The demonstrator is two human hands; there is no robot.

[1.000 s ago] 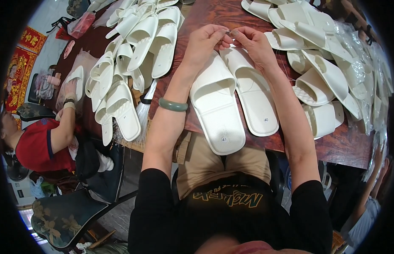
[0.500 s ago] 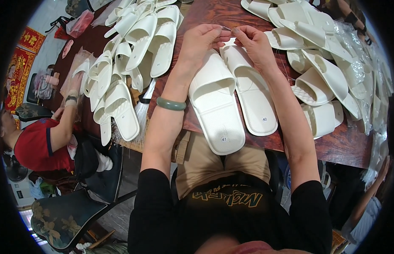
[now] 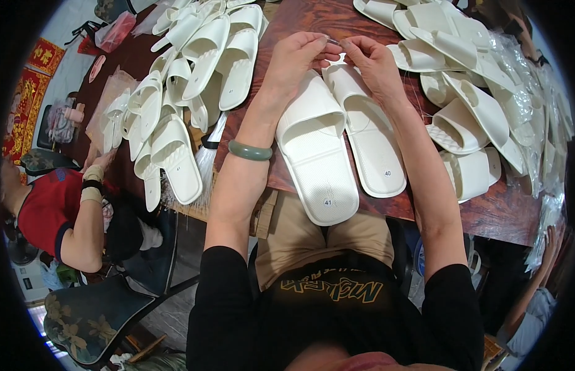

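Note:
My left hand (image 3: 298, 59) and my right hand (image 3: 372, 62) meet fingertip to fingertip just beyond a pair of white slippers. Both are closed in a pinch on a small, thin, dark piece (image 3: 334, 41), too small to name. The left slipper (image 3: 324, 170) lies sole-down below my left hand, its heel reaching past the table edge. Close beside it the right slipper (image 3: 377, 148) lies under my right hand, its toe partly hidden by my fingers. A fine clear thread crosses the slippers' straps.
Piled white slippers (image 3: 204, 59) cover the left of the wooden table (image 3: 293, 21); more slippers (image 3: 463, 120) and clear plastic bags (image 3: 525, 117) fill the right. A bundle of white strands (image 3: 212, 145) hangs nearby. A co-worker in red (image 3: 49, 207) sits left; another person's hands (image 3: 550, 247) show right.
My hands stay pinched together, with hardly any shift. At left the co-worker's arms have drawn back from a bagged slipper. At right, the other person's hands and a plastic bag have moved lower.

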